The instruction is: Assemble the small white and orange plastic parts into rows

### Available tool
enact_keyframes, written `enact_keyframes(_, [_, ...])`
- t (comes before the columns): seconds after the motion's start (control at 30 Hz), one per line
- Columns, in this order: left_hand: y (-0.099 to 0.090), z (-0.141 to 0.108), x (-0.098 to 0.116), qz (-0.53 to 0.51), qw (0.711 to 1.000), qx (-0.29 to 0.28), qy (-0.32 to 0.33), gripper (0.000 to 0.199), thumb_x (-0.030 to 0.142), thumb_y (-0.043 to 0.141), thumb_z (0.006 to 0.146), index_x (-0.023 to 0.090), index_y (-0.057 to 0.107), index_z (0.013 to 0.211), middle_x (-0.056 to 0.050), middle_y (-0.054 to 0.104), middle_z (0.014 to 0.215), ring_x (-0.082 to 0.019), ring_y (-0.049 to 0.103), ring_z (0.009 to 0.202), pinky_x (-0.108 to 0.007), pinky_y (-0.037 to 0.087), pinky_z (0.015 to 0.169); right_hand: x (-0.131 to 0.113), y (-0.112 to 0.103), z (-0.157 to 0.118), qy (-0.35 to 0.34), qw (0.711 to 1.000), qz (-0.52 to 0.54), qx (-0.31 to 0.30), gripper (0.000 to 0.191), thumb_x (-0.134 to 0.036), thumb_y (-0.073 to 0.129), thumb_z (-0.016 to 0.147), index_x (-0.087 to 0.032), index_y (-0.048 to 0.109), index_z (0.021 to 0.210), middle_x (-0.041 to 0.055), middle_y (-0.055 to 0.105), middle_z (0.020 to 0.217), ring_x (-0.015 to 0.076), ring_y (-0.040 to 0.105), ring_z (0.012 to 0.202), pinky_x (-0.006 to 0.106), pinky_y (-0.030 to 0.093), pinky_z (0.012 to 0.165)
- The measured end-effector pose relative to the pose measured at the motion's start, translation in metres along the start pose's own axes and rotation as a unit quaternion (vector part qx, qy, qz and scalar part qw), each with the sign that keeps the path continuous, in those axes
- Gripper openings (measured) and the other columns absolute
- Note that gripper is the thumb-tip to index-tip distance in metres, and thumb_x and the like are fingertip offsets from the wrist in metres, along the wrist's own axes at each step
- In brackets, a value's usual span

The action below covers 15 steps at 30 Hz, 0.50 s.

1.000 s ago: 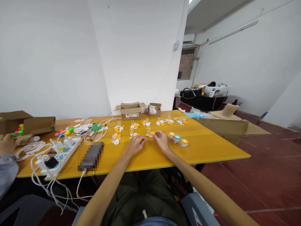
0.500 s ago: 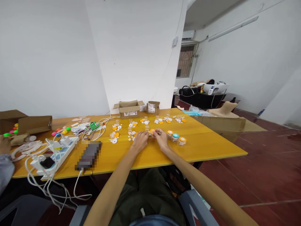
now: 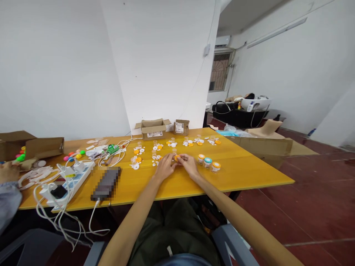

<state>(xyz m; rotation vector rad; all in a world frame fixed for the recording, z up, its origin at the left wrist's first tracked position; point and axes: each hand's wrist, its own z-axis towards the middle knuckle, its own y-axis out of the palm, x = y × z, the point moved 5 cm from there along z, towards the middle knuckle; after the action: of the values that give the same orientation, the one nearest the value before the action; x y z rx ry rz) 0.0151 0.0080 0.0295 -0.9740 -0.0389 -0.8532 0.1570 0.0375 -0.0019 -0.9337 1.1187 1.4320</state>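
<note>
Over the middle of the table my left hand [image 3: 165,167] and my right hand [image 3: 189,164] meet at an orange round lid [image 3: 176,158]. My right fingers pinch it, and the left fingertips close on its other side. Whether a small part sits inside the lid is too small to tell. A clear cup [image 3: 174,151] stands just behind my hands. To the right are three small clear jars: one with an orange lid [image 3: 201,159], one with a teal lid [image 3: 208,162], one more with an orange lid [image 3: 216,167].
Several groups of white discs, orange lids and clear cups lie beyond, such as a white disc [image 3: 135,166]. Two cardboard boxes [image 3: 154,133] stand by the wall. Leftward are a phone [image 3: 106,183], a power strip [image 3: 74,183], cables, coloured balls and another person's hand [image 3: 9,171].
The orange lid has shifted slightly left and down in my right hand and turned. My left hand has come against it. The other person's hand has moved a little right.
</note>
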Motion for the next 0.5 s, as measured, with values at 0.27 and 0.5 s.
enact_keyframes(0.27, [-0.001, 0.0046, -0.006, -0.113, 0.991, -0.004, -0.067, 0.03, 0.015, 0.07, 0.081, 0.024, 0.07, 0.109, -0.003, 0.073, 0.102, -0.018, 0.066, 0.085, -0.033, 0.056, 0.086, -0.0025, 0.0046, -0.0034, 0.008, 0.999, -0.019, -0.037, 0.045, -0.056, 0.086, 0.058, -0.022, 0.063, 0.077, 0.0036, 0.075, 0.072, 0.0209, 0.071, 0.065, 0.032, 0.059, 0.061])
enact_keyframes(0.5, [0.0018, 0.0044, -0.0088, -0.217, 0.973, 0.009, -0.076, 0.02, 0.018, 0.07, 0.08, 0.021, 0.072, 0.1, -0.004, 0.077, 0.096, -0.017, 0.068, 0.078, -0.032, 0.057, 0.08, -0.006, 0.0058, -0.0066, -0.017, 0.999, -0.028, -0.025, 0.043, -0.059, 0.081, 0.062, -0.023, 0.061, 0.074, 0.0016, 0.073, 0.068, 0.0197, 0.069, 0.061, 0.032, 0.058, 0.058])
